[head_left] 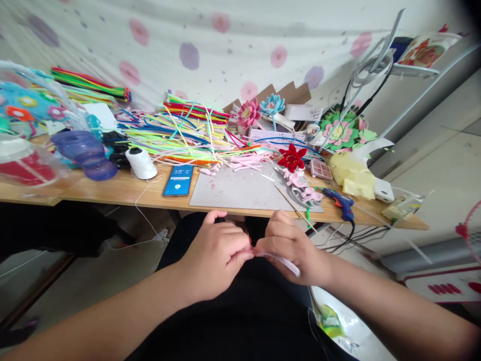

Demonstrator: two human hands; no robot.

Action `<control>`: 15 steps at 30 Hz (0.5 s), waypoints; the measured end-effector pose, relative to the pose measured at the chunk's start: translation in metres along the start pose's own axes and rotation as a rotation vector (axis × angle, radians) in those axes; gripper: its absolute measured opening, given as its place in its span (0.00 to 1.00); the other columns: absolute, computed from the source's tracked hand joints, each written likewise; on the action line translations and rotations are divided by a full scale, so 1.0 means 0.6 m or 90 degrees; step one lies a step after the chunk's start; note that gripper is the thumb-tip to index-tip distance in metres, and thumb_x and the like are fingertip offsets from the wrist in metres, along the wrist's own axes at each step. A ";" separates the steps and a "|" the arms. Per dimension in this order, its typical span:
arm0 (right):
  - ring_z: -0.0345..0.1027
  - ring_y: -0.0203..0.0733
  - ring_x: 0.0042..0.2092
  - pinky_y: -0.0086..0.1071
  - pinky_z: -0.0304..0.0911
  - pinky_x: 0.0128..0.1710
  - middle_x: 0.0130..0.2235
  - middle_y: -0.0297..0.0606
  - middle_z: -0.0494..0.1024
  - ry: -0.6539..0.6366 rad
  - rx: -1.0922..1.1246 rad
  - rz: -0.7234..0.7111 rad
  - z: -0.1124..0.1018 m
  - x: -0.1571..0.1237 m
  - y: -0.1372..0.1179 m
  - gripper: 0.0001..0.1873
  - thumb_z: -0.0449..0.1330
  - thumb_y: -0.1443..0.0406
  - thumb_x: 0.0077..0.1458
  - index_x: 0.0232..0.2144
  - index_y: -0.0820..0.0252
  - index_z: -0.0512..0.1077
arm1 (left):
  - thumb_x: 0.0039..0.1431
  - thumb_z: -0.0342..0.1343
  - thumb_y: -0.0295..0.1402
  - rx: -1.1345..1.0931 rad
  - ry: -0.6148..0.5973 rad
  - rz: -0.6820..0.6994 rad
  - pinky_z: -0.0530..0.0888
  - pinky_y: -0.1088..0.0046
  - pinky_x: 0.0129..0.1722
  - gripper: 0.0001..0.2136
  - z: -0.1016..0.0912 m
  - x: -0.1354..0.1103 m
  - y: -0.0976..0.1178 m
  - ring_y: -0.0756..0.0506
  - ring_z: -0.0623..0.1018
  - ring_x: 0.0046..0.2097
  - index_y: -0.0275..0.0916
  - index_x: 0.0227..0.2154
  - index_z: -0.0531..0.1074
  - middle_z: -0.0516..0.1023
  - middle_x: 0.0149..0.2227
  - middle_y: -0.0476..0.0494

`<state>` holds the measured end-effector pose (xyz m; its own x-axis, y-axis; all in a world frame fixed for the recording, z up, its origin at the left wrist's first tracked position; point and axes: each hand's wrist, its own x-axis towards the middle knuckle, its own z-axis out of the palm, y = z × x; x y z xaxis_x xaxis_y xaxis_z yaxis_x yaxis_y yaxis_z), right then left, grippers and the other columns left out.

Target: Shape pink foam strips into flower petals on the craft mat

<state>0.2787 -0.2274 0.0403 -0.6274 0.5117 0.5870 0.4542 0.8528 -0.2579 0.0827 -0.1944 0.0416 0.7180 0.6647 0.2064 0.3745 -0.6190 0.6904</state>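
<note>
Above my lap, just short of the table's front edge, my left hand (218,250) and my right hand (287,243) meet at the fingertips. Both are closed in a pinch on a pale pink pipe cleaner (288,263). One length of it sticks out below my right fingers; the part between the fingertips is mostly hidden. On the table beyond lies a grey mat (229,188). Pink twisted pipe-cleaner pieces (310,194) rest at its right end, near a red pipe-cleaner flower (292,157) and a thin wooden stick (291,203).
A big heap of coloured pipe cleaners (180,133) covers the back of the table. Left of the mat are a phone (178,181), a white thread spool (141,163) and a purple plastic vessel (88,153). A blue glue gun (340,201) with a cable lies at the right.
</note>
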 end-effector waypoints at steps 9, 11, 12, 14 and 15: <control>0.57 0.39 0.31 0.35 0.53 0.33 0.26 0.36 0.69 0.105 0.068 0.089 0.077 -0.046 -0.008 0.05 0.54 0.67 0.53 0.30 0.59 0.70 | 0.53 0.53 0.34 -0.179 -0.156 -0.170 0.64 0.68 0.39 0.08 0.037 -0.023 -0.047 0.47 0.71 0.31 0.38 0.22 0.67 0.74 0.26 0.47; 0.57 0.39 0.32 0.35 0.52 0.33 0.26 0.36 0.68 0.064 0.015 0.044 0.067 -0.049 -0.003 0.05 0.55 0.65 0.52 0.32 0.59 0.70 | 0.55 0.52 0.40 -0.328 -0.209 -0.213 0.65 0.72 0.33 0.11 0.045 -0.021 -0.054 0.47 0.70 0.31 0.37 0.25 0.68 0.74 0.27 0.46; 0.56 0.39 0.32 0.36 0.52 0.34 0.27 0.35 0.68 0.035 -0.010 0.032 0.061 -0.050 0.001 0.06 0.56 0.64 0.51 0.33 0.59 0.70 | 0.55 0.52 0.42 -0.361 -0.214 -0.221 0.65 0.73 0.32 0.12 0.048 -0.018 -0.056 0.47 0.70 0.30 0.37 0.25 0.67 0.74 0.26 0.46; 0.57 0.40 0.33 0.36 0.51 0.36 0.28 0.35 0.68 -0.031 -0.049 0.032 0.051 -0.052 0.009 0.07 0.59 0.64 0.49 0.34 0.58 0.70 | 0.54 0.53 0.43 -0.337 -0.197 -0.203 0.65 0.73 0.32 0.13 0.054 -0.011 -0.059 0.48 0.70 0.31 0.37 0.23 0.67 0.72 0.26 0.47; 0.57 0.40 0.34 0.36 0.51 0.36 0.28 0.34 0.68 -0.056 -0.054 0.045 0.047 -0.053 0.012 0.08 0.60 0.65 0.48 0.34 0.58 0.70 | 0.54 0.53 0.41 -0.290 -0.175 -0.175 0.65 0.73 0.32 0.13 0.057 -0.008 -0.059 0.48 0.70 0.31 0.38 0.22 0.66 0.72 0.26 0.47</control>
<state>0.2841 -0.2344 -0.0018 -0.6430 0.5806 0.4995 0.5489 0.8042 -0.2281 0.0862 -0.1899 -0.0077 0.7790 0.6044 -0.1669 0.3225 -0.1578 0.9333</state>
